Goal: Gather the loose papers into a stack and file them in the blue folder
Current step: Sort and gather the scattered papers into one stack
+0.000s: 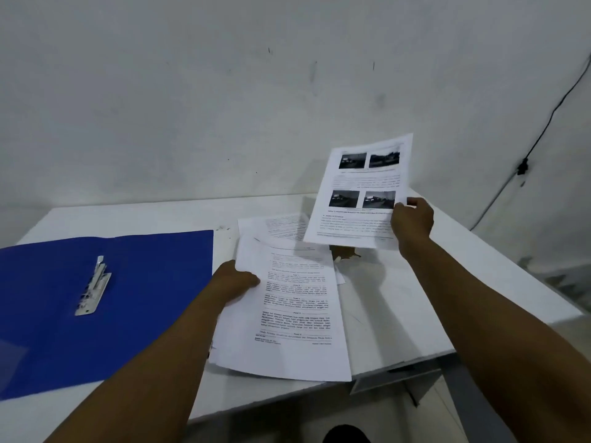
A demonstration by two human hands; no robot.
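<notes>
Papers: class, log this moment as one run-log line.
left hand: holds stack | right hand: lifts photo page | folder: open, no papers inside

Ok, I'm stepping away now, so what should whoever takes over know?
Left hand: holds the white text-page stack over the white table.
Right hand: holds up a white sheet with four photos.
One more white printed sheet lies behind.
Open blue plastic folder, metal clip bare, lies left.
Left: add both sheets, square up, file.

Plain office corner, white table point(399, 314), bare scuffed wall point(192, 107), printed papers point(297, 314), blue folder point(144, 298)
</notes>
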